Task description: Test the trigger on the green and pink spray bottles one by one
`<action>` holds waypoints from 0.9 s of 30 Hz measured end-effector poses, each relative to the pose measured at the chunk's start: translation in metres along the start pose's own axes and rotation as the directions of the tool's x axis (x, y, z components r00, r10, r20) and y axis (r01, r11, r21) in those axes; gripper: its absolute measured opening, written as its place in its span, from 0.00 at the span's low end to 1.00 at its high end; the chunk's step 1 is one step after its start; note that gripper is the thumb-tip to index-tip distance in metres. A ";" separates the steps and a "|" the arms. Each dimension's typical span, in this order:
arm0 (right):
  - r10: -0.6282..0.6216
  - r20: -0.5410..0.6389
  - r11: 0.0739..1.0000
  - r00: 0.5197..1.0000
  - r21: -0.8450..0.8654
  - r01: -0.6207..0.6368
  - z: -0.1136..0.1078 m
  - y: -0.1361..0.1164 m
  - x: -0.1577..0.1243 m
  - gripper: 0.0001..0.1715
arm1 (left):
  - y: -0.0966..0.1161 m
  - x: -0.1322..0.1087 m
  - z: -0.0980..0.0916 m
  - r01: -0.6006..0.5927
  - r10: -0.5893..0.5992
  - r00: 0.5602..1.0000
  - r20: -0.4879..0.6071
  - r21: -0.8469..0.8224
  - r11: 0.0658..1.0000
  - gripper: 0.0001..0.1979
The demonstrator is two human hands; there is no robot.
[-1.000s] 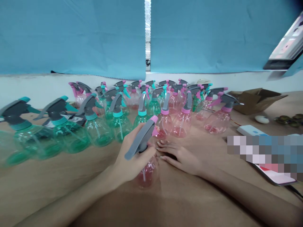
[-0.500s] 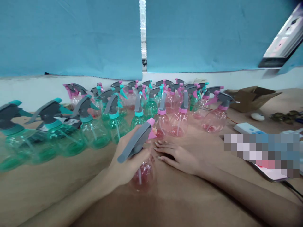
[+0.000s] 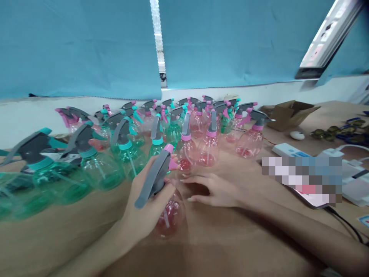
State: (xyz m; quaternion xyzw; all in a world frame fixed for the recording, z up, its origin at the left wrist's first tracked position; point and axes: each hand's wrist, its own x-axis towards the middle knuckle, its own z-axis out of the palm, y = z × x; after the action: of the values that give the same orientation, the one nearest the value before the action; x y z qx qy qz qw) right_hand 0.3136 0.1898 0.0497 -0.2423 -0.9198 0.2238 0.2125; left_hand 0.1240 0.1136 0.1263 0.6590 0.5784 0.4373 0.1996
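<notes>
My left hand (image 3: 150,196) is wrapped round the neck of a pink spray bottle (image 3: 170,219), whose grey and pink trigger head points away to the upper right. The bottle stands tilted slightly at the near middle of the table. To its right, my right hand (image 3: 211,189) lies low over the table with fingers stretched and thumb apart, holding nothing, its fingertips close to the bottle. Just beyond both hands are two more pink spray bottles (image 3: 208,150) with grey trigger heads. Green spray bottles (image 3: 102,171) line the left side.
Several more pink and green sprayers stand in rows towards the white wall. At the right are an open cardboard box (image 3: 288,117), a white mouse-like object (image 3: 297,135), a white power strip (image 3: 291,151), and a phone (image 3: 314,198) with a cable, partly pixelated. Blue curtains (image 3: 86,50) hang behind.
The view has turned to the right, so things sit further left. My right hand's thumb and fingers have parted more. My left hand keeps its hold on the pink spray bottle.
</notes>
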 end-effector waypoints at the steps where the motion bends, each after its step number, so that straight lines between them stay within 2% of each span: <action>1: 0.029 0.005 1.000 1.000 0.007 -0.029 -0.007 -0.005 -0.002 0.35 | 0.001 0.000 0.001 0.007 -0.007 1.000 0.019 -0.029 1.000 0.14; 5: 0.109 0.041 0.993 0.993 0.038 -0.111 -0.035 -0.030 -0.017 0.45 | 0.001 0.001 0.012 0.002 0.008 0.997 0.074 -0.137 0.991 0.15; 11: 0.138 -0.038 0.990 0.990 0.002 -0.138 -0.060 -0.055 -0.049 0.45 | 0.009 0.005 0.046 -0.053 0.064 0.997 0.041 -0.228 0.972 0.14; 16: 0.179 -0.176 0.979 0.968 -0.071 -0.194 -0.059 -0.058 -0.071 0.43 | 0.032 0.016 0.089 -0.150 0.168 0.984 0.056 -0.247 0.957 0.15; 20: 0.224 -0.293 0.951 0.929 -0.142 -0.274 -0.056 -0.050 -0.085 0.46 | 0.048 0.026 0.121 -0.166 0.189 0.980 0.063 -0.273 0.948 0.17; 22: 0.248 -0.351 0.936 0.903 -0.155 -0.317 -0.055 -0.045 -0.091 0.46 | 0.054 0.030 0.134 -0.172 0.198 0.978 0.068 -0.279 0.945 0.17; 27: 0.336 -0.491 0.872 0.804 -0.161 -0.463 -0.047 -0.029 -0.102 0.37 | 0.063 0.037 0.156 -0.139 0.195 0.970 0.143 -0.329 0.934 0.19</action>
State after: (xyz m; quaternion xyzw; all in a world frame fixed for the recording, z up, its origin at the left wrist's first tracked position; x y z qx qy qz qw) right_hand 0.4077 0.1266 0.0742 -0.5039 -0.7947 0.0730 0.3305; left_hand 0.2850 0.1700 0.1038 0.7010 0.4230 0.4806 0.3142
